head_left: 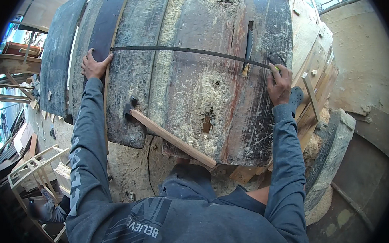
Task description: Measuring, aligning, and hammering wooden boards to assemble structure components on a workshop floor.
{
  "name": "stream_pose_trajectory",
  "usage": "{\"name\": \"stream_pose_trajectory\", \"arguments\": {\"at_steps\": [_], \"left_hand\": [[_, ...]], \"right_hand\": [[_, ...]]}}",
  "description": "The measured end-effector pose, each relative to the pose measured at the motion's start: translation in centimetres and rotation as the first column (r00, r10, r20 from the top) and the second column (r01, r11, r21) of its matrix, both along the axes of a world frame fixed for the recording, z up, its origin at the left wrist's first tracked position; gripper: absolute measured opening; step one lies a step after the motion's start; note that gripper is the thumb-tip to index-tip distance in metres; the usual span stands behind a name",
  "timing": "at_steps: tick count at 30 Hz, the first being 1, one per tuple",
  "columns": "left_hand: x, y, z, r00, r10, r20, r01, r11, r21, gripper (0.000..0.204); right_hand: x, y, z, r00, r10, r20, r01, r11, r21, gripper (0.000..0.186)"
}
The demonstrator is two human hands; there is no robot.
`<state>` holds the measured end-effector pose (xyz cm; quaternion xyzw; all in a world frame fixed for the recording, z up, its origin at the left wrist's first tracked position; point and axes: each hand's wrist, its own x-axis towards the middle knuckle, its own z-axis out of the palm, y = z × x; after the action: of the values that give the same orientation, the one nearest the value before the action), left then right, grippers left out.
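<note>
A long, thin dark strip [181,50] spans the worn wooden tabletop [192,83], slightly bowed, its left end at the pale edge of a dark board [104,29]. My left hand [94,65] grips this board across its width, thumb at the pale edge close to the strip's end, fingers over the other side. At the strip's right end, my right hand [280,85] is closed, pinching it along with a small yellow-green piece; what else lies under the fingers is hidden. Between my arms lies a hammer [171,137], its dark head toward the left and its wooden handle slanting toward me.
Slots and rough holes [208,122] break the tabletop. Loose planks [314,100] and a thick slab [333,148] stand at the right, beside a sandal [296,96]. At lower left are a wooden frame [33,169] and another person [53,208]. A dark cord [149,167] hangs near my legs.
</note>
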<state>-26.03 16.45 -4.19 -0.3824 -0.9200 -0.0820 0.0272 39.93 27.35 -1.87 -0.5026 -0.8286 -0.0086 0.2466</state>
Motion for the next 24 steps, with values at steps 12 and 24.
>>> {"name": "stream_pose_trajectory", "arguments": {"at_steps": [12, 24], "left_hand": [[-0.07, -0.07, -0.18, 1.0, -0.001, 0.0, 0.001, 1.0, 0.009, 0.107], [-0.26, -0.12, -0.46, 1.0, -0.016, -0.012, 0.016, 1.0, 0.015, 0.107]], "right_hand": [[0.01, 0.17, 0.07, 1.0, 0.004, -0.006, -0.004, 1.0, 0.022, 0.039], [0.1, 0.13, -0.11, 1.0, -0.006, 0.011, 0.006, 1.0, 0.004, 0.04]]}}
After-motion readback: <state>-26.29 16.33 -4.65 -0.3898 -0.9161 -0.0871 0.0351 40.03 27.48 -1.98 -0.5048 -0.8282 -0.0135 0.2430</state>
